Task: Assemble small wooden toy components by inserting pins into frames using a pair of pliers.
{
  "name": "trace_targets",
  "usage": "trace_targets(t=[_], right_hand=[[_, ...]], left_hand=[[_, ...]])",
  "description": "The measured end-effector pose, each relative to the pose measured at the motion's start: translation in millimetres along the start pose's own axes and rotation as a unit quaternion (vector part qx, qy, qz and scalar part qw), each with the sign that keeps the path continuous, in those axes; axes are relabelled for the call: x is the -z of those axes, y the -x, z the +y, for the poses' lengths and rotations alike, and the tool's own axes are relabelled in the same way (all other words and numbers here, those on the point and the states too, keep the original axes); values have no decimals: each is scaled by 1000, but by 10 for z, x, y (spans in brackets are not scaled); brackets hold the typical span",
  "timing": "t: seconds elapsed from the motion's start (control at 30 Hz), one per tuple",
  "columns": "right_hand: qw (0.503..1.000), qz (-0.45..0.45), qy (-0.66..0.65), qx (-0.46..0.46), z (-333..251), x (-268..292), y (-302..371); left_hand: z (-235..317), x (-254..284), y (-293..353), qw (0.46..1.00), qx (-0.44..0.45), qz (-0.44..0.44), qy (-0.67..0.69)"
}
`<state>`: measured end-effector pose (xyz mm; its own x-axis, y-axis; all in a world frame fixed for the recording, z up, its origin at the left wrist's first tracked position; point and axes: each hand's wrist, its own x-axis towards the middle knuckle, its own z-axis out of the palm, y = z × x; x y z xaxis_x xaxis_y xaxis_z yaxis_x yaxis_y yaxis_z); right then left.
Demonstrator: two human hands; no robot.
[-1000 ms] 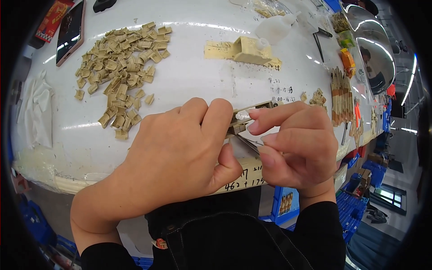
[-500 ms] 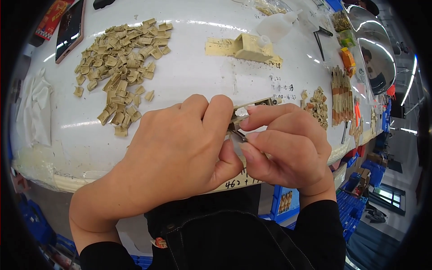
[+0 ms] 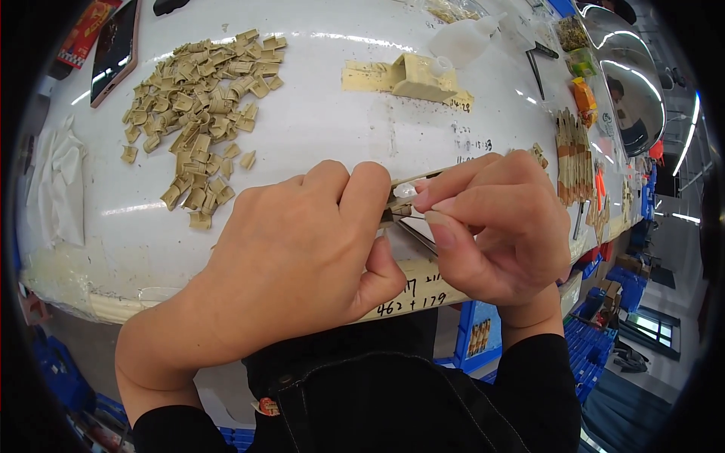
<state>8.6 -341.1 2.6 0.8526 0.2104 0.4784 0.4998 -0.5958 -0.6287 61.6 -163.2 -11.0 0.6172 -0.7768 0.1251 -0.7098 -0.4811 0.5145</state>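
My left hand (image 3: 302, 238) is closed around a tan plastic part (image 3: 393, 208), with its back towards me and its fingers hiding most of the part. A long thin tan strip runs from this part rightward behind my right hand (image 3: 502, 223). The thumb and fingertips of that hand are pinched together just right of the part. What they hold, perhaps a thin dark pin or wire, is too small to make out. A slim dark metal edge (image 3: 419, 235) slants down from the part towards my right thumb.
A pile of small curved tan pieces (image 3: 204, 143) covers the table's left side. Further back, a taped-down tan box (image 3: 423, 79) stands beside a clear squeeze bottle (image 3: 464, 41). Tan strips (image 3: 574, 162) stand at the right. A phone (image 3: 115, 57) and white cloth (image 3: 62, 185) lie left.
My right hand has shifted slightly right and up, turning so its fingers point more to the left. The left hand stays nearly still around the tan part.
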Motion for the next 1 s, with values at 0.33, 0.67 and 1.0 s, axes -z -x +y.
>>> trace_targets(t=[0.33,0.67,1.0], right_hand=[[1000,5,-10,-27,0,-2,-14],[998,31,-47,-40,11,72,-36],[993,55,-86,-63,39,142,-48]], left_hand=[[-1,-4,-3,1000,-6,3,-5],[-6,14,0,1000,-4,-9,-8],[2,7,-4,1000,0,-13,-5]])
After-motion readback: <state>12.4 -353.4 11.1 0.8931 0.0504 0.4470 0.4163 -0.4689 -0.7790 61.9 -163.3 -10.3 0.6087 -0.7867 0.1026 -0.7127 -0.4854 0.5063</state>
